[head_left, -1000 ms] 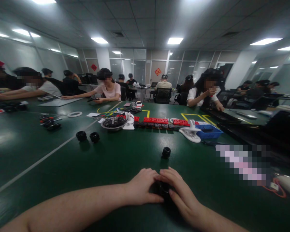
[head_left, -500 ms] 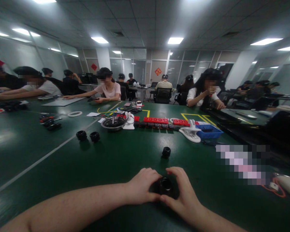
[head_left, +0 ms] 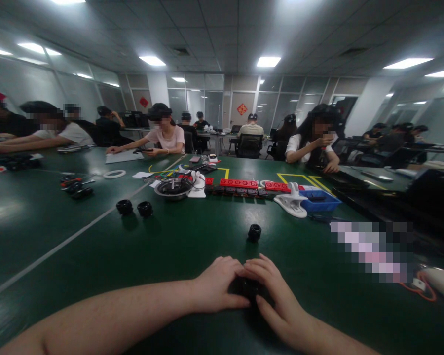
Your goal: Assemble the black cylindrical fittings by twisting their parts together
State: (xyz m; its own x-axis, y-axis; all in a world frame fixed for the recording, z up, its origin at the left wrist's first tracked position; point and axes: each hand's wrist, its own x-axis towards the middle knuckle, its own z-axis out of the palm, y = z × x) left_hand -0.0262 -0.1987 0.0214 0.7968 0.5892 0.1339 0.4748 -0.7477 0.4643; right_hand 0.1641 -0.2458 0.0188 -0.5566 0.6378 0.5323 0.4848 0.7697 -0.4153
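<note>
Between my two hands, low over the near part of the green table point(head_left: 192, 241), is a black round part point(head_left: 250, 287) that looks like a short hollow fitting. My left hand point(head_left: 219, 285) wraps it from the left, its thumb along the near side. From the right, my right hand point(head_left: 276, 291) curves around it, fingers over the far side and top, thumb at the near side. The fingers hide most of the part. Just beyond stands a similar black fitting point(head_left: 254, 232). Two more, a left one point(head_left: 125, 207) and a right one point(head_left: 145, 209), sit further left.
Across the table lie a metal bowl point(head_left: 173, 188), a row of red blocks point(head_left: 239, 184), a white clamp-like stand point(head_left: 293, 201) and a blue tray point(head_left: 321, 202). Screwdrivers point(head_left: 76, 186) and a white ring point(head_left: 114, 174) lie left. Other people sit around the far side.
My right hand's fingers have turned leftward over the top of the black part, covering its opening, and the thumb has shifted. My left hand stays put. A person opposite has moved a white board rightward.
</note>
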